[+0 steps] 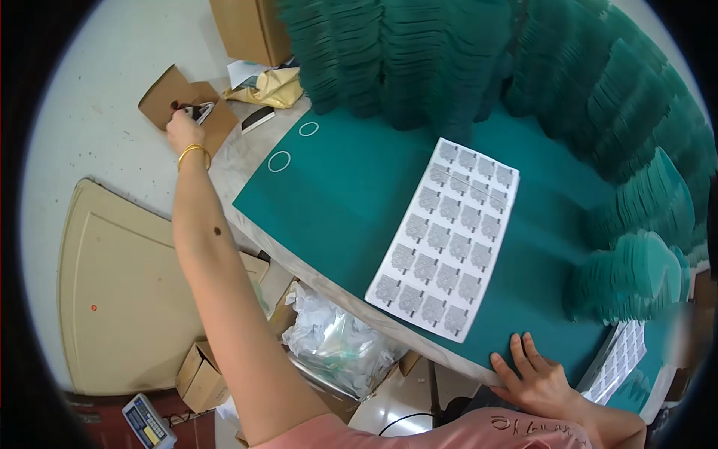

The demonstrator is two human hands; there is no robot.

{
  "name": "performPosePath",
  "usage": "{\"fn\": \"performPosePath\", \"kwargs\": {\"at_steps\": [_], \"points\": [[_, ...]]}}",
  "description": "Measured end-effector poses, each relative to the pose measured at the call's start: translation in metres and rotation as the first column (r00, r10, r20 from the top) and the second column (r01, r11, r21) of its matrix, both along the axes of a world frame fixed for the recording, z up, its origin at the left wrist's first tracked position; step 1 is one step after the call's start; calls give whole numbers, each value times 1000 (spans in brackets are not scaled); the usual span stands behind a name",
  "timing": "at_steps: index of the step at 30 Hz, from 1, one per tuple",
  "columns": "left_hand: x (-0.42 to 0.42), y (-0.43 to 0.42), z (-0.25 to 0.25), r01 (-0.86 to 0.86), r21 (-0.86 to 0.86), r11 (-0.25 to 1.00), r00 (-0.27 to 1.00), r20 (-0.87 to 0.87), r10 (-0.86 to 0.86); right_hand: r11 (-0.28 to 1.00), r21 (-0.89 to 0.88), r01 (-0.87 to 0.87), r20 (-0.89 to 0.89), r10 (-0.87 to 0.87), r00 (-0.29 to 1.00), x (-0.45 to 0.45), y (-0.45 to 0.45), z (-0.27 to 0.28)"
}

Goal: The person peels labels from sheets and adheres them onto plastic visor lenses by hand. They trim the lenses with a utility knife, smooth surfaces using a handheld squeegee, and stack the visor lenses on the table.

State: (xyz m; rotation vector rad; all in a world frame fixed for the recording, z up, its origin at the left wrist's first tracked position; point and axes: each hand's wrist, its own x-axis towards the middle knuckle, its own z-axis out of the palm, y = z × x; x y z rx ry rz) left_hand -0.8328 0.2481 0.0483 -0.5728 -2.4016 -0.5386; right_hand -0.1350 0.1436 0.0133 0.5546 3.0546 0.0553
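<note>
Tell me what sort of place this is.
Probably a workshop: stacks of green pieces stand on the green mat, a printed sheet lies near them, and the left hand is at an open box.

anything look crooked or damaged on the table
Nothing looks spilled, but the printed sheet has a thin line across its far rows, perhaps a crease or overlapping edge; I can't tell which. At right, a green stack looks odd too, its layers ragged rather than neatly aligned.
</note>
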Motion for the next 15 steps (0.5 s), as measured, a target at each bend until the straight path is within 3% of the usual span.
{"fn": "performPosePath", "kwargs": {"at_steps": [2,6,10,11,13,14,15], "points": [[13,-7,18,-24,-30,999,998,-53,22,998,-39,39,-10,-40,999,3,-2,-2],[68,-32,63,57,125,991,992,-123,-41,996,-46,76,-84,-80,993,12,-5,-8],[75,-70,69,181,300,937,905,-425,-38,995,-75,71,-198,-84,977,21,-11,-6],[86,-84,72,187,252,949,900,-431,-63,994,-93,56,-241,-77,968,22,-11,-15],[120,-106,73,428,254,867,851,-435,-293,975,-219,46,-234,-98,967,33,-8,-10],[150,-113,77,419,343,841,896,-306,-321,944,-330,25,-204,-97,974,42,-2,4],[193,-120,86,447,486,751,883,-102,-459,875,-481,56,-218,-181,959,56,-3,28]]}}
